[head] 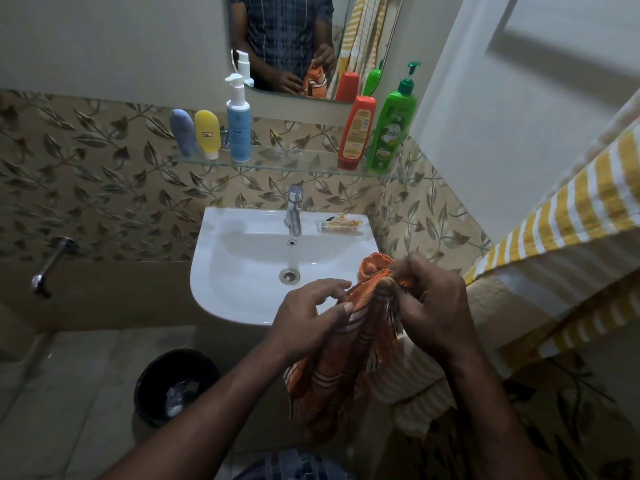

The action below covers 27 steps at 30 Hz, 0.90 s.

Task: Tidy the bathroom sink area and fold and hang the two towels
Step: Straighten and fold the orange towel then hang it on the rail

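Note:
An orange towel with white and dark stripes hangs bunched in front of the white sink. My right hand grips its gathered top edge at the sink's right front corner. My left hand pinches the cloth just left of that, thumb against the fabric and fingers spread above it. A yellow-and-white striped towel hangs along the right side, its lower part behind the orange one.
A glass shelf holds a grey tube, a yellow tube, a white-and-blue pump bottle, an orange bottle and a green pump bottle. A small packet lies beside the tap. A black bin stands on the floor.

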Tool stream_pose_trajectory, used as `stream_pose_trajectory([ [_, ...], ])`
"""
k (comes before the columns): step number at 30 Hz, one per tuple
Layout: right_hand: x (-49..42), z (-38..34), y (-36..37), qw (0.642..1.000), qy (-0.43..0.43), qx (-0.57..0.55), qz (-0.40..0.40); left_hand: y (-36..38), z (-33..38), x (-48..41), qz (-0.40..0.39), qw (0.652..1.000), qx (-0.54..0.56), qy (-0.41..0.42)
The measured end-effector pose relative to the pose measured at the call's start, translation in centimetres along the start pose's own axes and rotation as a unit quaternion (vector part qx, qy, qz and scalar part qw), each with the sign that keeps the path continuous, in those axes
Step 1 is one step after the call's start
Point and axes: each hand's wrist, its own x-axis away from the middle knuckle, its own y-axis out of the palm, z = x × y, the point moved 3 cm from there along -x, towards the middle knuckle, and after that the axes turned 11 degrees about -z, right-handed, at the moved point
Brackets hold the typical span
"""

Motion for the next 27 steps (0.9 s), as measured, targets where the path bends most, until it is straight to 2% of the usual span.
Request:
stream_pose_trajectory([
  [7,0.2,0.8,-0.3,1.000,0.015,0.011,0.006,-0.9,-0.6,0.5,0.036,0.997,0.059,-0.027],
  [11,0.4,0.7,-0.1,1.000,0.012,0.011,0.000,-0.4,-0.5,0.3,-0.011,0.995,0.101,-0.020],
  [16,0.3,0.4,-0.3,1.000,0.002,-0.011,-0.003,0.2,-0.1,0.1,-0.057,0.994,0.092,-0.030],
  [27,0.5,1.3,-0.3,0.999,0.031,0.016,0.001,-1.0,0.2,1.1,0.027,0.997,0.070,-0.026],
])
